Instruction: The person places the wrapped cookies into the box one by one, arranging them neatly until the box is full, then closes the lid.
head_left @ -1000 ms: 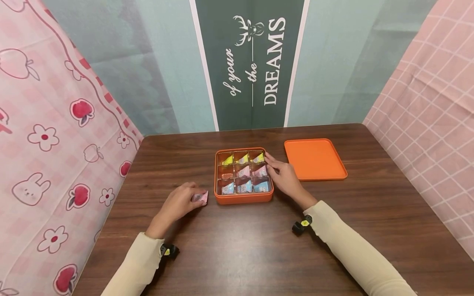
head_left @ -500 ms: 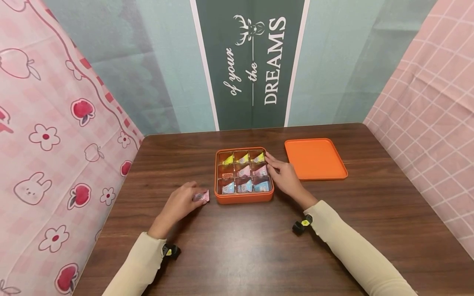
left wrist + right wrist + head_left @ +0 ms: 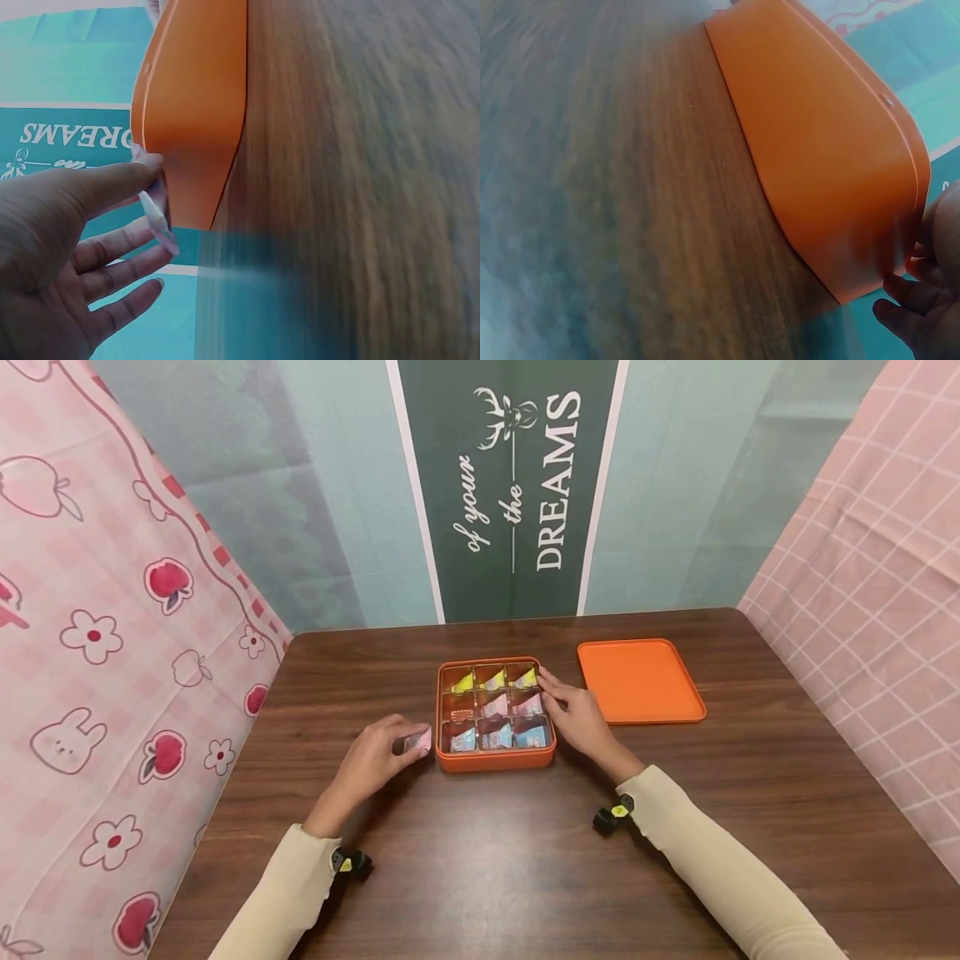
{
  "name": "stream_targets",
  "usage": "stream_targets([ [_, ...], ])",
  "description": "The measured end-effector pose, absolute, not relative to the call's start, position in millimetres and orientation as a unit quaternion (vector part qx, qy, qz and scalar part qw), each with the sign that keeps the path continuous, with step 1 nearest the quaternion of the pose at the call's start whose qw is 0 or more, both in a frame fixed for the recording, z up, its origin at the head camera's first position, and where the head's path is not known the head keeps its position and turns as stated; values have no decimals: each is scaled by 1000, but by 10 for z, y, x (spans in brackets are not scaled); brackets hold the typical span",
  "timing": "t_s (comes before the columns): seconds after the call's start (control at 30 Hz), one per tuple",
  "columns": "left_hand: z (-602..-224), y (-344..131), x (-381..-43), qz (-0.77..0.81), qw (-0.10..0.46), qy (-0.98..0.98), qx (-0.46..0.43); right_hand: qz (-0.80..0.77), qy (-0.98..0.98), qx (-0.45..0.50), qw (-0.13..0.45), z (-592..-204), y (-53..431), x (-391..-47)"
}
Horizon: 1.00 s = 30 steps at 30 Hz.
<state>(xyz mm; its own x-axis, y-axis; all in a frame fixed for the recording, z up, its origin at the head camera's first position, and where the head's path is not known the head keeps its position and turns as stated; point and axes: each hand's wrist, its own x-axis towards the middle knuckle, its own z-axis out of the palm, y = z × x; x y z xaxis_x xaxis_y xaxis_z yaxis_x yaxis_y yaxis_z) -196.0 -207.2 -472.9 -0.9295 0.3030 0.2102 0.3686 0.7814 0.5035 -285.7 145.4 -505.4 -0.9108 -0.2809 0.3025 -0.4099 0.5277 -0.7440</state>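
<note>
My left hand (image 3: pixel 375 757) pinches a small pink wrapped candy (image 3: pixel 417 740) between thumb and fingers, just left of an orange box (image 3: pixel 495 763). In the left wrist view the candy (image 3: pixel 157 221) hangs close to the box's side wall (image 3: pixel 199 90). A clear divider splits the box into rows: yellow candies (image 3: pixel 492 681) at the back, pink candies (image 3: pixel 493 706) in the middle, blue candies (image 3: pixel 496 738) in front. The middle row's left compartment shows its orange floor. My right hand (image 3: pixel 581 718) rests its extended fingers against the box's right side; its fingertips (image 3: pixel 901 289) touch the wall.
An orange lid (image 3: pixel 641 681) lies flat on the dark wooden table (image 3: pixel 495 860), right of the box. Fabric hangings (image 3: pixel 330 510) stand behind the table and on both sides. A small black camera is strapped to each wrist.
My left hand has moved right and slightly away from me with the pink candy, up to the box's left edge. The right hand and the box stay in place.
</note>
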Motion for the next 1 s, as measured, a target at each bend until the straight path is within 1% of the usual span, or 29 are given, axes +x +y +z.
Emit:
stream_targets([
  [0.27,-4707,-2010,-1999,-325,80,-929,-158,442,-872,196,69,-5080,1445,-2863],
  [0.6,-4690,-1958,-2054,-327,106,-923,-170,438,-871,209,76,-5063,1469,-2874],
  [1.0,-4642,-1906,-2084,-344,115,-917,-167,430,-876,207,72,-5049,1470,-2866],
])
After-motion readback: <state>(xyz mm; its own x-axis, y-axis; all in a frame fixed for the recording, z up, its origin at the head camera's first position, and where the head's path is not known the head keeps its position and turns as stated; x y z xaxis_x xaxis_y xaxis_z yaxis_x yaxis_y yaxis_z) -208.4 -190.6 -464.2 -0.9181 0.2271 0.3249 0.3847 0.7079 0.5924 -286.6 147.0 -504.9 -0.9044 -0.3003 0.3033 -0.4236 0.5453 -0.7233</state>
